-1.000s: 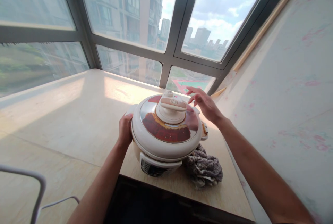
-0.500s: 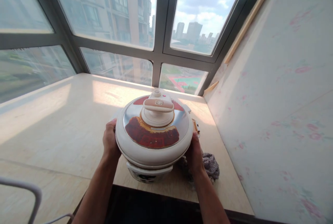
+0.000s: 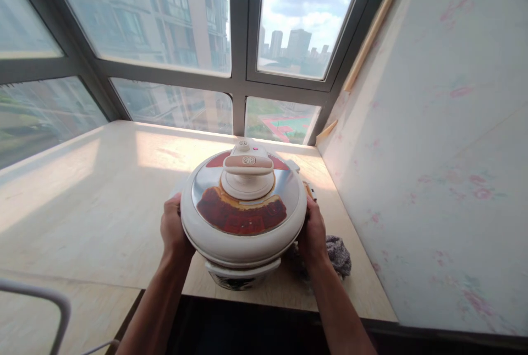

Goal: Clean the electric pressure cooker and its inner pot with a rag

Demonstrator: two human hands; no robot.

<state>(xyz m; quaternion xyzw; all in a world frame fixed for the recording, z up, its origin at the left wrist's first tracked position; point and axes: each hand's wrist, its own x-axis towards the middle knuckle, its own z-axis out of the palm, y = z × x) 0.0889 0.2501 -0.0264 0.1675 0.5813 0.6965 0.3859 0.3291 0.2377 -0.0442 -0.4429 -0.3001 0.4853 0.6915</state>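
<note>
A white electric pressure cooker (image 3: 243,247) with a round lid stands in front of me, near the front edge of the wooden sill. Its lid has a shiny metal top, dark red panels and a raised handle (image 3: 248,165). My left hand (image 3: 175,228) grips the cooker's left side, and my right hand (image 3: 312,232) grips the opposite side. The fingertips of both hands are hidden under the rim. Just behind my right hand lies a crumpled grey-purple cloth (image 3: 338,256) on the sill.
Dark-framed windows (image 3: 239,88) rise behind the light wooden sill (image 3: 103,206). A wall with flowered paper (image 3: 445,151) closes off the right side. At lower left a white curved tube (image 3: 61,311) juts into view. A small brownish object (image 3: 310,191) shows behind the cooker.
The view has shifted slightly to the right. Both hands keep their hold on the cooker, which appears turned or tilted very slightly.
</note>
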